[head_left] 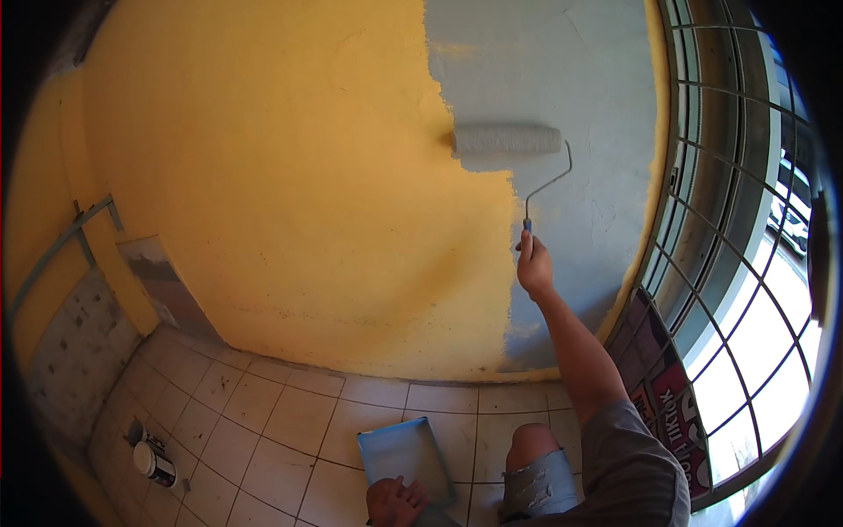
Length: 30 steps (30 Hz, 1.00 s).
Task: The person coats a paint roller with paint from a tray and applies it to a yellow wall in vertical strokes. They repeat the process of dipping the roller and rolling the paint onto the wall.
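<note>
My right hand (534,266) is wrapped round the handle of a paint roller (507,139), arm stretched out toward the wall. The grey-coated roller lies level against the wall, its left end at the border between yellow paint (290,176) and grey paint (606,105). Low in the view, my left hand (407,502) has its fingers apart and holds nothing; it is near my bent knee, over the lower part of a blue paint tray (392,429) on the tiled floor.
A barred window (720,228) runs down the right side, with a printed banner (672,408) below it. On the floor at the lower left stands a paint can (154,464). Grey patched boards (83,342) lean at the left wall.
</note>
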{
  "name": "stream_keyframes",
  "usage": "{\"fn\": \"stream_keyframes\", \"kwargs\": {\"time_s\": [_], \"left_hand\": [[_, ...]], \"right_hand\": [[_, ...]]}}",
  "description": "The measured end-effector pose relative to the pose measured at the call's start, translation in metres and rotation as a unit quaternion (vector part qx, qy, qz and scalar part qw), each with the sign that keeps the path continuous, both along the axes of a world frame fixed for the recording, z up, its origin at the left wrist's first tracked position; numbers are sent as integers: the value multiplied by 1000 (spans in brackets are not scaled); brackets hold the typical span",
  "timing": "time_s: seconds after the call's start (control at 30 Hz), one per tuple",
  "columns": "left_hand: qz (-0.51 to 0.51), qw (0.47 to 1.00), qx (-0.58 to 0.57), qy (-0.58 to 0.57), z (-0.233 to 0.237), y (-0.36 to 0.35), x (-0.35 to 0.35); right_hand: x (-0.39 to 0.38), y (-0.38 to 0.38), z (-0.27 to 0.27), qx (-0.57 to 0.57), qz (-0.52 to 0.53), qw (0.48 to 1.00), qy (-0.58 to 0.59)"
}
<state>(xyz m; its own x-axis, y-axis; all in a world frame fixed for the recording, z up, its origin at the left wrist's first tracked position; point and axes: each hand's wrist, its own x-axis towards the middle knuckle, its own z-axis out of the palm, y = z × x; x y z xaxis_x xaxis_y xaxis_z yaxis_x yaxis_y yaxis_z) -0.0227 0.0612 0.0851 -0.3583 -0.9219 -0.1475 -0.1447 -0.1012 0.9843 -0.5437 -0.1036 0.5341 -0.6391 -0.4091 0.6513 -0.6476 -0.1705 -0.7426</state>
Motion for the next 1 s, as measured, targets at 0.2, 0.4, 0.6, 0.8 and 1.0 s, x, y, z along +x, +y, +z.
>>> {"fn": "stream_keyframes", "kwargs": {"time_s": [0.2, 0.4, 0.6, 0.8, 1.0], "left_hand": [[-105, 854, -412, -301, -11, -11, 8], [-144, 754, 300, 566, -53, -20, 1], [22, 927, 258, 272, -71, -30, 6], [-100, 994, 29, 43, -73, -25, 20], [-7, 871, 284, 402, -96, -20, 25]], "right_hand": [[28, 17, -28, 14, 77, 995, -64], [56, 4, -4, 34, 96, 993, -52], [57, -34, 26, 43, 72, 995, -53], [72, -49, 115, 32, 44, 998, -33], [75, -59, 126, 60, 22, 997, -45]]}}
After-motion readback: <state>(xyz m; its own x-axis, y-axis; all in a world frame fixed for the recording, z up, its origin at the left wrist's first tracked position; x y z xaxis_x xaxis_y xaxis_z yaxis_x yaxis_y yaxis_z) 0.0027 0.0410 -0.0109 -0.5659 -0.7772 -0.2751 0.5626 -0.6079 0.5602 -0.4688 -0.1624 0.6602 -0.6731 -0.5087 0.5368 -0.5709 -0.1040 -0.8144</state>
